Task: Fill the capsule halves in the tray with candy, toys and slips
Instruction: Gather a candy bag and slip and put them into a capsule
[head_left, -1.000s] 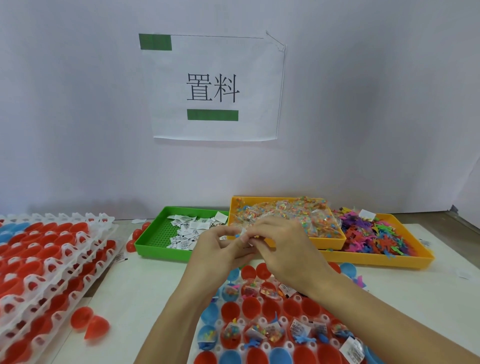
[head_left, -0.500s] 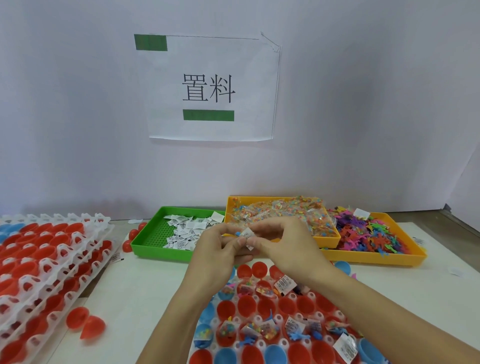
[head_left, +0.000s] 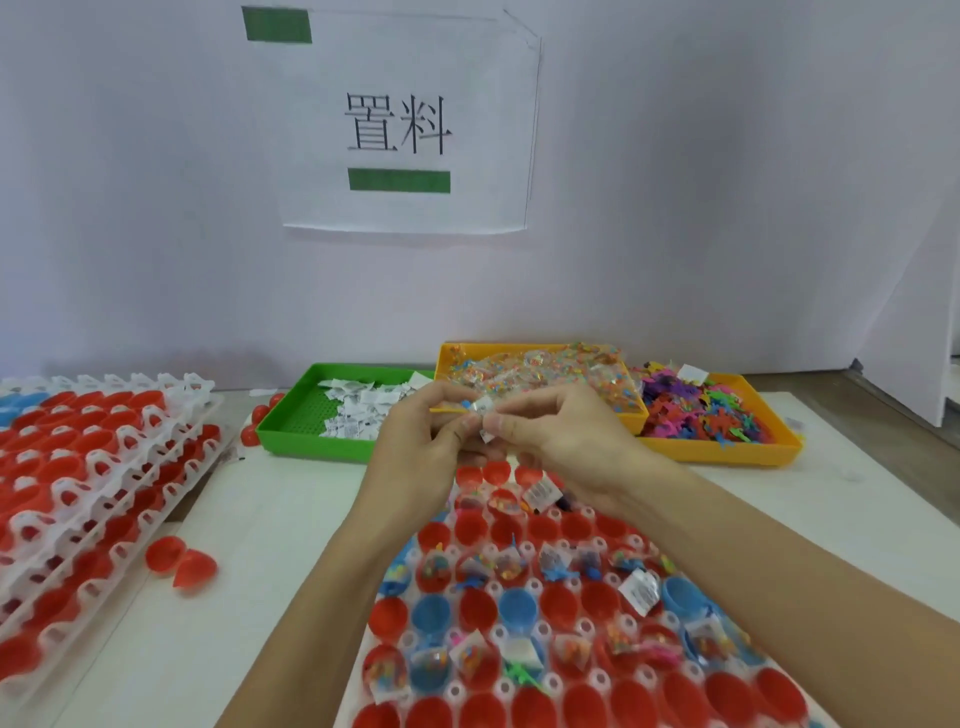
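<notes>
A white tray (head_left: 453, 691) of red and blue capsule halves lies in front of me; several halves hold candy packets, small toys and paper slips. Above its far end my left hand (head_left: 421, 447) and my right hand (head_left: 561, 441) meet, both pinching small white paper slips (head_left: 484, 410) between their fingertips. A green tray (head_left: 291, 421) of slips, an orange tray (head_left: 457, 358) of candy packets and a second orange tray (head_left: 727, 452) of colourful toys stand behind the hands.
Stacked white trays (head_left: 171, 462) of red capsule halves fill the left side. Two loose red halves (head_left: 179, 561) lie beside them, and more sit by the green tray. A paper sign (head_left: 400, 124) hangs on the wall behind.
The view has tilted downward, showing more of the capsule tray. Both hands stay together over its far end, still working the slips between the fingertips.
</notes>
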